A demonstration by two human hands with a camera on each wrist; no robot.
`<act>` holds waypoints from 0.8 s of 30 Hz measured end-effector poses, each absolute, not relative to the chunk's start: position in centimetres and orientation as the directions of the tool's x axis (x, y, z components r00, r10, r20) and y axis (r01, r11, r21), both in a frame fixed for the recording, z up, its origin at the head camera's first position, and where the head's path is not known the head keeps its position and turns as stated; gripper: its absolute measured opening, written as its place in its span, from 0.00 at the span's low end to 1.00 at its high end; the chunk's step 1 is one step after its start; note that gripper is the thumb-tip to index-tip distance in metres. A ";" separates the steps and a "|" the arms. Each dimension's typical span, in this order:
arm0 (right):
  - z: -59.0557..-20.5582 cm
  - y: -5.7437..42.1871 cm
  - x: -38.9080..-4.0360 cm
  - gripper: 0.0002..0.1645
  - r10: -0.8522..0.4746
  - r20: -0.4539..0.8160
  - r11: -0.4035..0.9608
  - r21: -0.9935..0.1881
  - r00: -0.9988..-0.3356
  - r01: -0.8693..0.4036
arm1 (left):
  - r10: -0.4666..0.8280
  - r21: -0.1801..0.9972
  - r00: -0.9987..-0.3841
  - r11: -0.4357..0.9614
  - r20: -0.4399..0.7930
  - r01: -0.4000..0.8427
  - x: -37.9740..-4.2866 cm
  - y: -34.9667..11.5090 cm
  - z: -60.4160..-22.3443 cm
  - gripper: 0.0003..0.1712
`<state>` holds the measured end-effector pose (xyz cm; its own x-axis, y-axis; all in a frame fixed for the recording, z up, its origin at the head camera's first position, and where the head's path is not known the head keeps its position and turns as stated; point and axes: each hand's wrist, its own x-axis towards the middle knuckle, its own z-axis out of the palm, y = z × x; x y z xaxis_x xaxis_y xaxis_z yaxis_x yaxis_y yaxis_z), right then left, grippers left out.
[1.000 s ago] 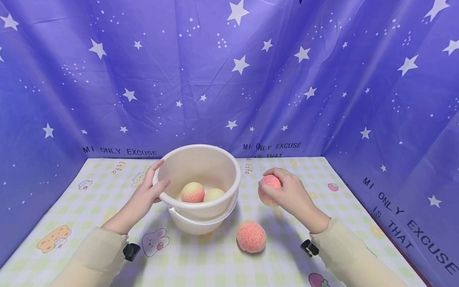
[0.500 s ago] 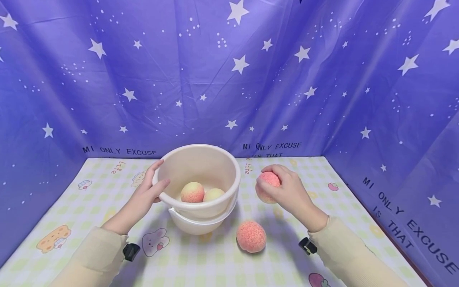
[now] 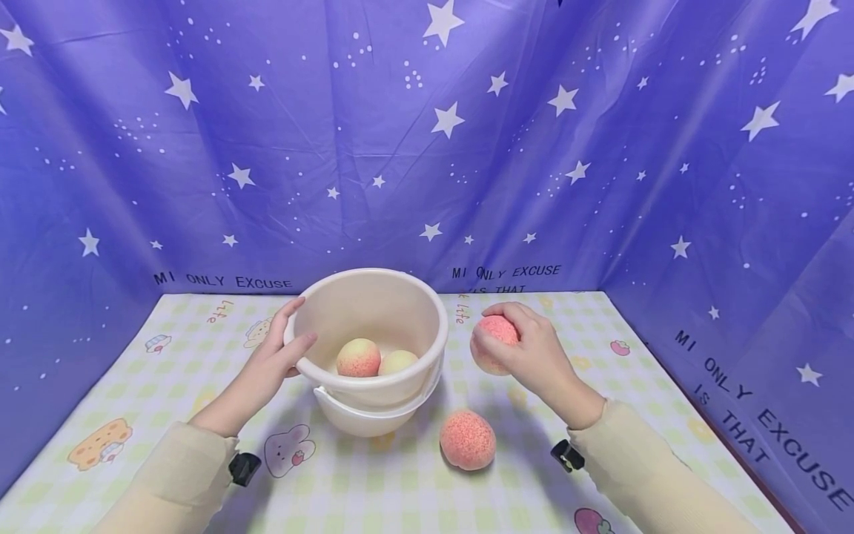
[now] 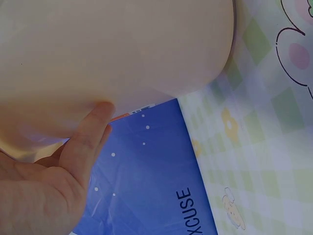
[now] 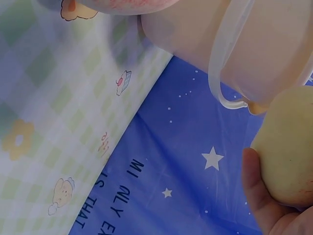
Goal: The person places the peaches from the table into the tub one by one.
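Observation:
A white bucket (image 3: 370, 308) stands on the table in the head view, its handle (image 3: 373, 412) hanging down in front. My left hand (image 3: 267, 365) grips the bucket's left rim, thumb over the edge; in the left wrist view its fingers (image 4: 90, 134) lie against the outer wall. Inside are two peaches, one yellow and pink (image 3: 358, 359), the other pale yellow (image 3: 398, 362). To the right of the bucket, my right hand (image 3: 542, 354) holds a pink-topped peach (image 3: 502, 328) above the table. The right wrist view shows that peach's yellow underside (image 5: 291, 147).
Another pink peach (image 3: 468, 440) lies on the checkered tablecloth (image 3: 373, 489), just right of the bucket's front. A blue star-printed curtain (image 3: 373, 148) closes off the back and both sides. Each wrist wears a black strap (image 3: 244, 469).
My right hand has shifted slightly left and up with its peach, closer to the bucket. The left hand, the bucket and the other peaches have stayed put.

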<state>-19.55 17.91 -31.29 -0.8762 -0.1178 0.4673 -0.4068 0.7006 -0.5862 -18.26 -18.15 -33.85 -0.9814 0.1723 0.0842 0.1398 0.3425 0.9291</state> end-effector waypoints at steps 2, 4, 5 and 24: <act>-31.3 17.8 -19.5 0.16 -0.117 0.478 0.695 -0.587 -0.870 -0.416 | 0.171 0.929 -0.982 0.343 0.082 0.138 -18.3 -18.1 -33.9 0.40; -31.3 17.7 -19.6 0.16 -0.118 0.490 0.689 -0.586 -0.864 -0.427 | 0.169 0.929 -0.982 0.345 0.081 0.136 -18.3 -18.1 -33.9 0.40; -31.3 17.7 -19.6 0.16 -0.118 0.496 0.687 -0.585 -0.860 -0.431 | 0.169 0.929 -0.982 0.345 0.080 0.135 -18.3 -18.1 -33.9 0.40; -30.7 16.8 -20.0 0.15 -0.113 0.591 0.658 -0.558 -0.798 -0.506 | 0.168 0.930 -0.983 0.343 0.077 0.132 -18.2 -18.1 -33.7 0.41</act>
<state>-20.00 16.83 -30.70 -0.7984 -0.1130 0.5914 -0.5062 0.6580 -0.5575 -18.23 -18.10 -33.74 -0.9828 0.1680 0.0771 0.1317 0.3432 0.9300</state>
